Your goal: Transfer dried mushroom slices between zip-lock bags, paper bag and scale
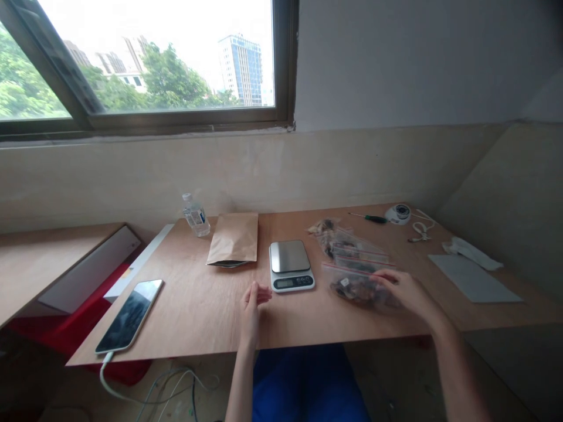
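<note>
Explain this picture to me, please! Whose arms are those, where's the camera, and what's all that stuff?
No robot here: those are a person's own bare arms. The camera sits on their head, looking forward and down. On the wooden table are a small scale, a brown pouch, a bottle, a phone, a screwdriver and some see-through bags. The left hand is beside the scale, with nothing visible in it. The right hand touches the top of the nearest bag, which has dark bits inside; it seems to pinch it, but I can't be sure.
</note>
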A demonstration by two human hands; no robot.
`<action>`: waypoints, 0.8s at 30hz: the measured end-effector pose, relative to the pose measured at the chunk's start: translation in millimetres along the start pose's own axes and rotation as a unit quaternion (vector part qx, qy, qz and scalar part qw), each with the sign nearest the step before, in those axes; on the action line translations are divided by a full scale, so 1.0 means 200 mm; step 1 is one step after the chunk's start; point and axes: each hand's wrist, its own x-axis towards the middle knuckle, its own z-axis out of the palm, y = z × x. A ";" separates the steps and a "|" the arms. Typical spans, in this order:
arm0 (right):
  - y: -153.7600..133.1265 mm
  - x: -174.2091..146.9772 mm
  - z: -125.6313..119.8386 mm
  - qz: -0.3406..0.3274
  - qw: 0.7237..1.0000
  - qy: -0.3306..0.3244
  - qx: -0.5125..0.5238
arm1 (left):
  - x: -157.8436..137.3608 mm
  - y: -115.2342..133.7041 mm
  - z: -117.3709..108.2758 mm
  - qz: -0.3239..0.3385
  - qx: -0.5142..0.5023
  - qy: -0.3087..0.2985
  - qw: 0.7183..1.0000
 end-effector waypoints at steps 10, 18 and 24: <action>-0.06 -0.10 0.56 0.021 0.929 0.277 -0.242 | 0.10 -0.09 -0.15 -0.006 0.044 0.071 0.997; 0.13 0.16 0.55 0.040 0.926 0.213 -0.310 | 0.09 -0.12 -0.20 -0.002 0.049 0.080 0.996; 0.18 0.33 0.58 0.017 0.911 0.276 -0.305 | 0.07 -0.12 -0.17 0.005 0.111 0.049 0.993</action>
